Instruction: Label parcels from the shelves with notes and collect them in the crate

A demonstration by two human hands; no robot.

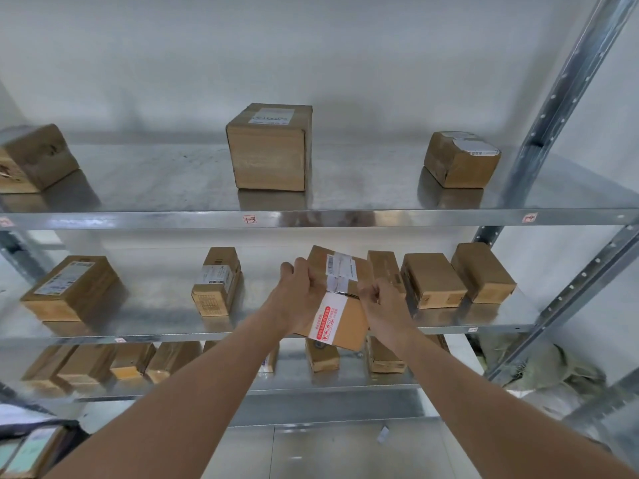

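Left hand (300,288) fingers wrap the left edge of a brown cardboard parcel with red-printed tape (340,299), lifted before the middle metal shelf (155,331). Right hand (377,299), curled nearly closed, touches its right edge; long axis runs away from the person.

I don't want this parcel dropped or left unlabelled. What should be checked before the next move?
1. Left hand grips the held parcel: ok.
2. Right hand grips it too: cannot tell, it is closed at the parcel's right edge.
3. Parcel lifted off the middle shelf: ok.
4. Note stuck on: cannot tell, only printed labels show.
5. Crate in sight for the drop: not ok.
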